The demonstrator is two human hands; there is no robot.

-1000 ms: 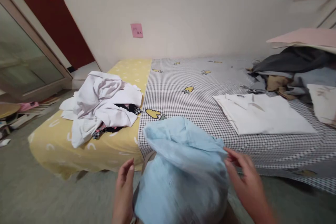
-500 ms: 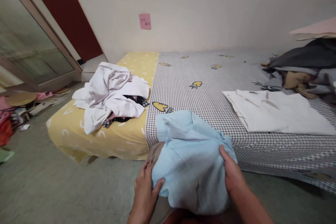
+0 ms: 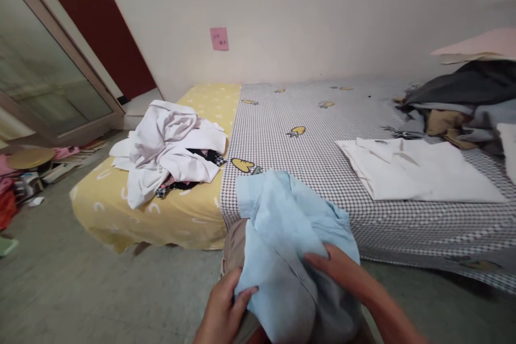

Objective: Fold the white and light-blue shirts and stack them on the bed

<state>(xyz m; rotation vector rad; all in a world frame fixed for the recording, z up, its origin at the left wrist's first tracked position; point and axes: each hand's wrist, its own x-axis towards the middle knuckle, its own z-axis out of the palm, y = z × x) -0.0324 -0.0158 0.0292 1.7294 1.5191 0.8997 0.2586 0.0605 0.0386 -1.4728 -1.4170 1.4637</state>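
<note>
A light blue button-up shirt [image 3: 278,236] lies draped over my lap, its upper part resting on the front edge of the bed. At its left edge, my left hand [image 3: 223,306] pinches the fabric with the thumb on top. My right hand [image 3: 342,271] is over the middle of the shirt, close to the buttoned front. Its fingers are closed on the cloth there, and some of them are hidden. One button shows just below that hand.
A rumpled heap of white clothes [image 3: 161,145] sits on the yellow sheet [image 3: 97,199]. A folded white shirt [image 3: 419,172] lies on the checked sheet [image 3: 274,140] to the right. Dark and brown clothes [image 3: 455,102] are piled behind it. Assorted items lie on the floor at far left.
My right hand has moved left from the shirt's right edge to its middle. The buttoned front now lies more slanted. My left hand keeps its hold, slightly lower.
</note>
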